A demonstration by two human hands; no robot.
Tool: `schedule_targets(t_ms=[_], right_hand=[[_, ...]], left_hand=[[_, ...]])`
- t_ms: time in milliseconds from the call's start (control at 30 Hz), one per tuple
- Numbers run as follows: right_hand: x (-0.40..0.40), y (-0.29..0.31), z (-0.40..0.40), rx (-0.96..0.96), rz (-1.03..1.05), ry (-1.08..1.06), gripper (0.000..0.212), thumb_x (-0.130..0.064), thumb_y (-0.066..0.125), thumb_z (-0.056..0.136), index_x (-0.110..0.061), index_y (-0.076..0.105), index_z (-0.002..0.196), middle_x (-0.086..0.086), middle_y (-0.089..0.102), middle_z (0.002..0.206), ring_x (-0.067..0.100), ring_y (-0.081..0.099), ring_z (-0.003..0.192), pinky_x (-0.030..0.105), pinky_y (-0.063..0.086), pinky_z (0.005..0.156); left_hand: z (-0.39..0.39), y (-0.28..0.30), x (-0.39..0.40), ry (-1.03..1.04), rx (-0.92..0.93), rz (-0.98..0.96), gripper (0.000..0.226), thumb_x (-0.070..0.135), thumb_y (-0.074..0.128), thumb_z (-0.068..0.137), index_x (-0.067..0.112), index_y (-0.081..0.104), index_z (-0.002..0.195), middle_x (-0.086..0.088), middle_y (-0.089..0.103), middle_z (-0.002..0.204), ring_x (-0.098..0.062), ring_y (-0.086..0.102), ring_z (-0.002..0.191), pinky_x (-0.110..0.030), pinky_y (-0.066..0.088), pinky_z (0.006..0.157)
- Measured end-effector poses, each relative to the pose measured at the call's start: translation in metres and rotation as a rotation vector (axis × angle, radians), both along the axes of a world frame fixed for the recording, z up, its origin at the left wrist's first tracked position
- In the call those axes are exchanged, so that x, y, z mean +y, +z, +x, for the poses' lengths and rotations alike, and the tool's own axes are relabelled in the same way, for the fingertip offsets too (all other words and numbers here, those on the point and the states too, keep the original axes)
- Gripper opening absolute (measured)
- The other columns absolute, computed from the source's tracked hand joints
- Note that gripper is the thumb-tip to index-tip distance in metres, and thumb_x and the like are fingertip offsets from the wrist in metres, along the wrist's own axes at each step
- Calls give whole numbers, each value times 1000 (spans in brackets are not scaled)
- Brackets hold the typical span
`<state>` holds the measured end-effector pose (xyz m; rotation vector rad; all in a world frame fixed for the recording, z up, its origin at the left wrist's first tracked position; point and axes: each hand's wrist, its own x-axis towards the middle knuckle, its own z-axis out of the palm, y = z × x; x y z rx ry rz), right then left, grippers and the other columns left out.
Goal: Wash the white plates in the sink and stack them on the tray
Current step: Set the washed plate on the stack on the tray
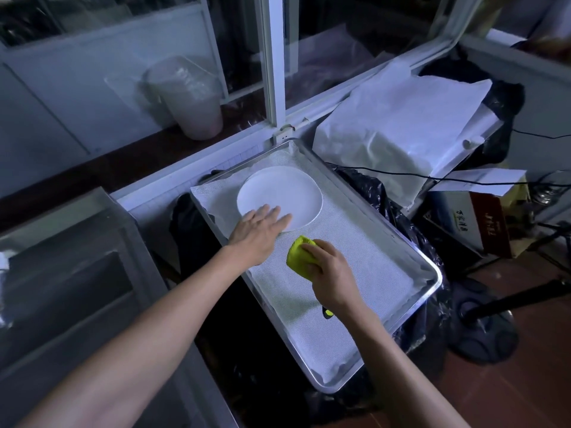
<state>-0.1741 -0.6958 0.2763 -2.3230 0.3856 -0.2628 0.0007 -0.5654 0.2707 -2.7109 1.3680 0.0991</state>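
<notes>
Already one round white ceramic plate [279, 197] lies flat on the woven white liner of the rectangular metal tray [428, 274], near the tray's far left corner. The left hand [258, 231] rests on the plate's near edge with fingers straight and spread. The right hand [332, 273] grips a crumpled yellow-green cleaning cloth [301, 253], held just above the liner near the tray's middle, close beside the plate. The sink is hard to make out at the dim left. As I judge it, the tray seems perched on black plastic bags [411, 239] rather than a firm desk, so heavy pressing on the plate's edge could tip the tray or slide the plate across the liner.
</notes>
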Motion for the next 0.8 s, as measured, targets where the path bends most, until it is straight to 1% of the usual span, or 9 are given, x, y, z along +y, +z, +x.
schedule_targets(t_ms=[100, 233, 333, 400, 500, 567, 633, 733, 800], right_hand=[[1, -5, 0, 16, 10, 3, 45, 1, 61, 86, -15, 65, 127, 4, 58, 133, 31, 56, 112, 41, 47, 91], [2, -10, 2, 8, 12, 8, 45, 3, 61, 84, -13, 66, 125, 4, 60, 128, 30, 57, 107, 39, 48, 87], [1, -15, 0, 25, 14, 0, 47, 3, 60, 84, -15, 65, 127, 3, 58, 132, 29, 55, 113, 39, 48, 90], [1, -17, -2, 37, 19, 1, 49, 3, 59, 84, -16, 64, 129, 2, 57, 134, 29, 54, 115, 40, 47, 92], [2, -19, -3, 28, 16, 10, 49, 5, 59, 83, -15, 64, 128, 3, 57, 134, 31, 55, 113, 41, 47, 92], [5, -20, -3, 30, 13, 18, 48, 4, 60, 84, -15, 64, 128, 4, 57, 135, 31, 54, 114, 40, 46, 93], [11, -20, -2, 28, 15, 33, 47, 4, 58, 86, -16, 64, 128, 3, 56, 137, 31, 53, 114, 40, 46, 93], [25, -18, 1, 23, 8, 85, 48, 5, 56, 87, -16, 63, 130, 3, 55, 138, 32, 53, 113, 41, 48, 90], [38, -16, 3, 18, -2, 125, 49, 6, 56, 87, -15, 63, 130, 5, 55, 138, 35, 53, 111, 42, 48, 89]], left_hand=[[-2, -6, 2, 0, 1, 44, 70, 11, 39, 100, 30, 8, 160, -3, 10, 169, -28, 7, 155, -44, 13, 123], [2, -9, 0, 9, 28, 41, 72, 10, 41, 100, 30, 7, 160, -2, 6, 169, -28, 2, 155, -46, 9, 125], [7, -9, -5, 15, 54, 49, 70, 12, 39, 101, 30, 6, 160, -2, 4, 169, -28, -1, 156, -48, 7, 125], [10, -8, -8, 29, 73, 55, 68, 16, 37, 102, 30, 6, 160, -2, 2, 170, -27, -3, 156, -49, 6, 125], [9, -6, -8, 37, 65, 66, 62, 26, 36, 106, 31, 7, 160, -1, 2, 169, -25, -2, 156, -51, 7, 124], [5, -6, -2, 52, 67, 54, 59, 26, 37, 107, 30, 11, 160, -1, 6, 169, -25, 0, 155, -51, 7, 124], [0, -5, 9, 61, 55, 25, 56, 23, 38, 106, 27, 18, 158, 0, 14, 168, -25, 5, 155, -48, 8, 124], [-9, -1, 34, 76, 31, -58, 54, 18, 40, 104, 25, 29, 156, 2, 26, 165, -22, 14, 154, -47, 16, 122], [-18, 1, 58, 108, 36, -141, 52, 16, 43, 102, 23, 39, 153, 2, 35, 162, -23, 24, 152, -48, 23, 121]])
